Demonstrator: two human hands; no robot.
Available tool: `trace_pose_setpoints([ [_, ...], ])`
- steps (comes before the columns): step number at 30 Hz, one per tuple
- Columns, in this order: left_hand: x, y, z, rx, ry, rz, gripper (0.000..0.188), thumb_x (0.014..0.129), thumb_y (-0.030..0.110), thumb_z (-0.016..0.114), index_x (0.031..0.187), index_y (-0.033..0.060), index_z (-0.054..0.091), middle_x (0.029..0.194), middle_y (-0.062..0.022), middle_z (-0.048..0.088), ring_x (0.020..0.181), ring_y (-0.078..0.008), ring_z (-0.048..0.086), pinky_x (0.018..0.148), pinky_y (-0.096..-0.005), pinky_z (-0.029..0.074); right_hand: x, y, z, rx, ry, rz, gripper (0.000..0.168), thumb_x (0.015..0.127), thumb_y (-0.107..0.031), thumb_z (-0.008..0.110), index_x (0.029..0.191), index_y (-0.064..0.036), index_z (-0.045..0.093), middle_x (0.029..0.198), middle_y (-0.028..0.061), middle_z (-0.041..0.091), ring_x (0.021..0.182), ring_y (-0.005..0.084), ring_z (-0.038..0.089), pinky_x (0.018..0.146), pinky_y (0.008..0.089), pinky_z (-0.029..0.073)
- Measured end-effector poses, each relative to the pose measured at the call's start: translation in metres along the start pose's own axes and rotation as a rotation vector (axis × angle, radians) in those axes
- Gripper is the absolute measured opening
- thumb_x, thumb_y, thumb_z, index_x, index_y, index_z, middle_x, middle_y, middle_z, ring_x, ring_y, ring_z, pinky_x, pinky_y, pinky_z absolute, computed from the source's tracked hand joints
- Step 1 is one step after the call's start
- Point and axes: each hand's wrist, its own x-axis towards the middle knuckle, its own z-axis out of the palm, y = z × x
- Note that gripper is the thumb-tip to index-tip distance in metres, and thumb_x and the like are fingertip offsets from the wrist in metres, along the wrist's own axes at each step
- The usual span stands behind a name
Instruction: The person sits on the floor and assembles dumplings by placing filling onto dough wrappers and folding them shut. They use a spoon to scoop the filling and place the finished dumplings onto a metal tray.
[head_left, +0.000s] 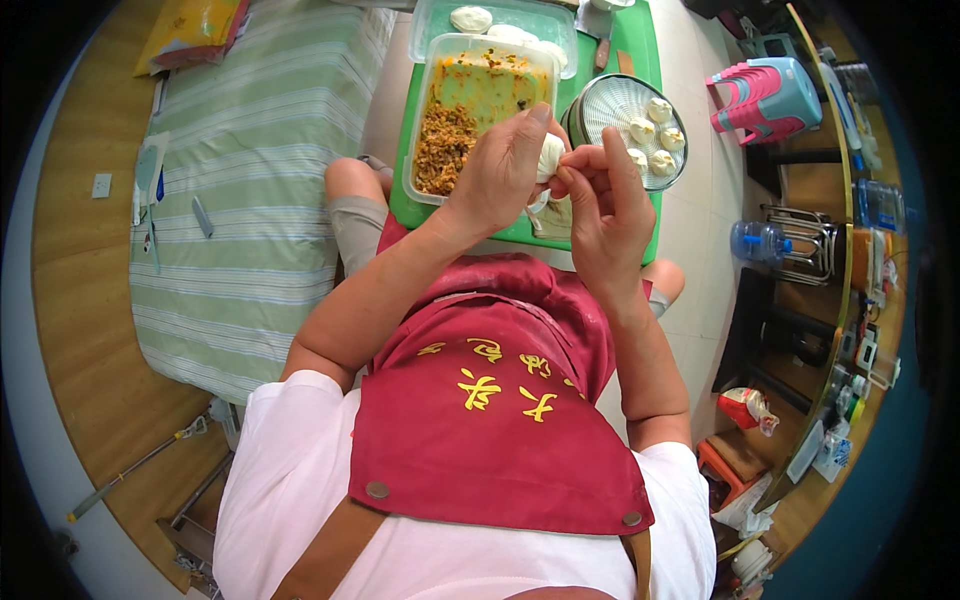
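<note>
A white pleated dough bun (550, 158) rests in my left hand (499, 169), whose thumb points up beside it. The fingertips of my right hand (611, 202) pinch the bun's edge from the right. Behind my left hand stands a clear plastic container (495, 90) with chopped brown filling (442, 150) in its left part and orange smears on its walls. To the right, a round steamer tray (607, 97) with a woven liner holds several small pleated buns (662, 163). A second plastic container (435, 30) at the back holds flat white dough pieces (471, 19).
All this stands on a green table (409, 206). At its back lies a cleaver-like tool with a wooden handle (602, 55). A cloth (553, 221) lies at the near edge. A striped bed (247, 187) is on the left; stacked stools (780, 94) stand on the right.
</note>
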Motion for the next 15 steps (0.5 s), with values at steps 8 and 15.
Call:
trace_pose_setpoints([
  [8,0.0,0.002,-0.008,-0.06,-0.176,-0.112,0.059,0.109,0.054,0.03,0.092,0.007,0.062,0.064,-0.001,0.053,0.05,-0.0083,0.044,0.045,-0.0252,0.033,0.016,-0.017,-0.008,-0.48,-0.112,-0.324,0.05,0.09,0.009,0.069,0.138,0.0,0.057,0.103,0.0125,0.068,0.082,0.0204,0.069,0.069,0.0321,0.057],
  [15,-0.003,0.008,0.0,-0.086,-0.068,-0.118,0.055,0.109,0.054,0.033,0.095,0.0082,0.061,0.066,0.0006,0.052,0.051,-0.0075,0.043,0.045,-0.0254,0.031,0.016,-0.026,-0.005,-0.445,-0.121,-0.292,0.053,0.086,0.008,0.074,0.136,0.001,0.058,0.105,0.0117,0.068,0.083,0.0219,0.07,0.07,0.0337,0.058],
])
